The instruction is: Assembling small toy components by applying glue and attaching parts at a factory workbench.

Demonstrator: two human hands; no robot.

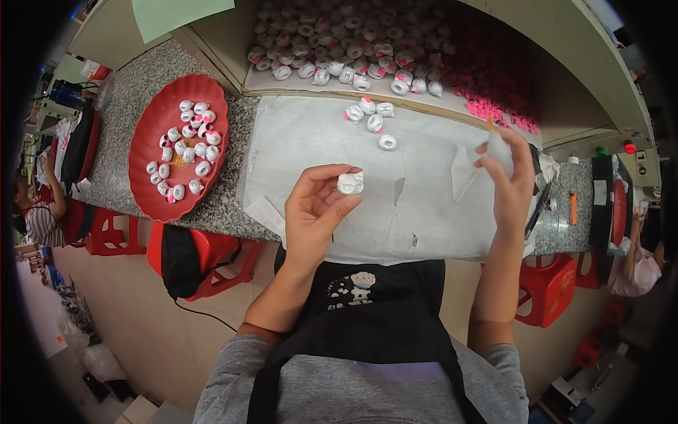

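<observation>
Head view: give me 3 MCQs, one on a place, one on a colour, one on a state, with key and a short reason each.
1. Where is the round tray of small white pieces?
A. On the counter to the person's left
B. On the person's lap
C. On the floor

2. What colour is that tray?
A. Blue
B. Red
C. Green

3. What is the left hand doing?
A. Lying flat on the counter
B. Gripping a stool
C. Holding a small white piece in its fingertips

Key:
1 A: the tray sits on the speckled counter, left of the white sheet.
2 B: its rim and base are plainly red.
3 C: thumb and fingers close round the piece, raised above the sheet; the right hand holds a small whitish bottle.
</observation>
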